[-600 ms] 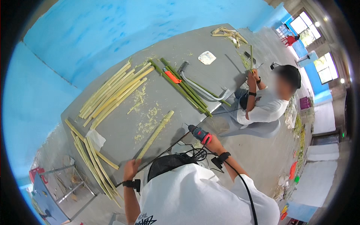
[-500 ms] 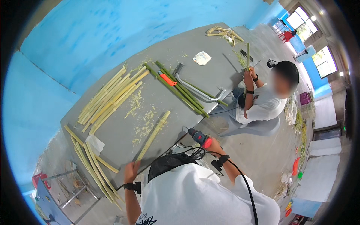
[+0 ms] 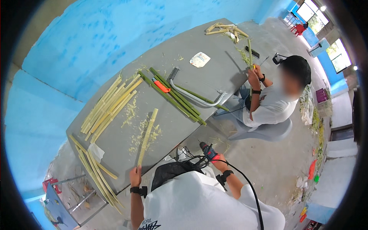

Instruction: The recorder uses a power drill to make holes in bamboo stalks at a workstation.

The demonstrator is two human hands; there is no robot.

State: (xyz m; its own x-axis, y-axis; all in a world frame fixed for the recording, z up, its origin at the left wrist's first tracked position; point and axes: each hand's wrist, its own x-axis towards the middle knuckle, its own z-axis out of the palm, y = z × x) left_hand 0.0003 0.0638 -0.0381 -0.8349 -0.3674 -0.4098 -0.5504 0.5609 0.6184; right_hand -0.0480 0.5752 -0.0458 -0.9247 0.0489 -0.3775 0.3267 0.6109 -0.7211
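My left hand (image 3: 135,176) is closed round the near end of a peeled, pale bamboo stick (image 3: 147,134) with a row of small holes along it. The stick points away from me over the grey table (image 3: 172,132). In my right hand (image 3: 220,164) is a red and dark power drill (image 3: 209,151), held beyond the table's front edge. Its bit points forward and a little left, apart from the stick. Pale shavings (image 3: 132,115) lie scattered beside the stick.
Peeled bamboo sticks (image 3: 109,109) lie at the table's left, more (image 3: 94,172) at its near left corner. Green bamboo lengths (image 3: 180,101), an orange-handled tool (image 3: 161,86) and a hacksaw (image 3: 193,97) lie mid-table. A seated person (image 3: 272,96) works bamboo on the right. Black cables (image 3: 199,161) hang near my drill.
The bamboo stick has swung left and stands more straight ahead of me. My drill has drawn back from the table edge, away from the stick. The view has shifted slightly.
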